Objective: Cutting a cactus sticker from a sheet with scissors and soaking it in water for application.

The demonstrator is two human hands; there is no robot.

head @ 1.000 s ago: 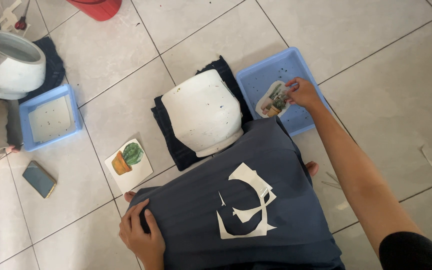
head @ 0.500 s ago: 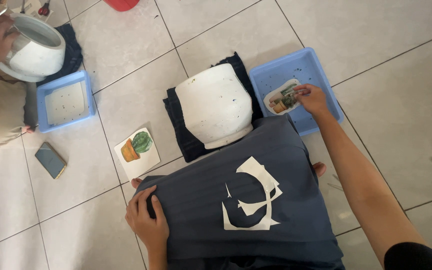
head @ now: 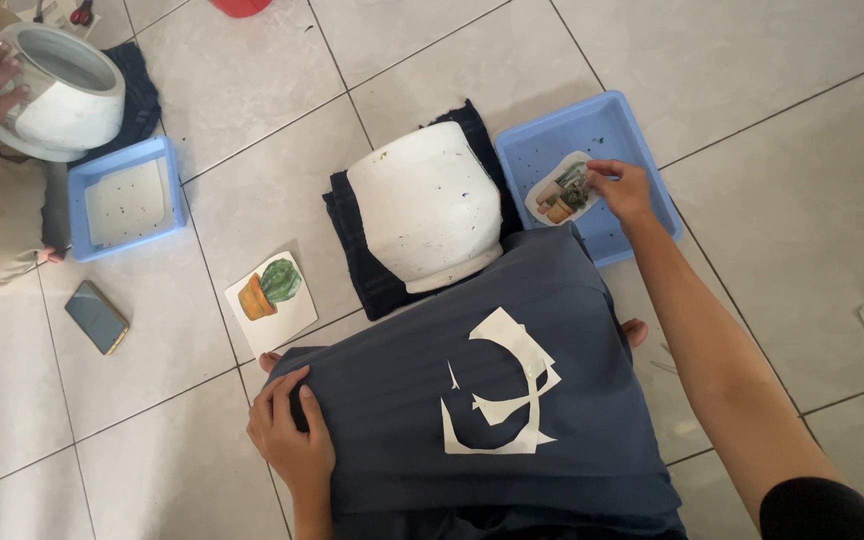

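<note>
My right hand pinches the wet cutout in the blue tray, upper right; my left hand lies flat on my lap. Soaked paper could tear if I tug.

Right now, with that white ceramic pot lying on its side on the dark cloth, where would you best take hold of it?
Grip the white ceramic pot with both hands across its rounded belly, from left and right. Its sides are free, and it lies tipped, base toward the lap, so the rim is hidden on the far side.
</note>
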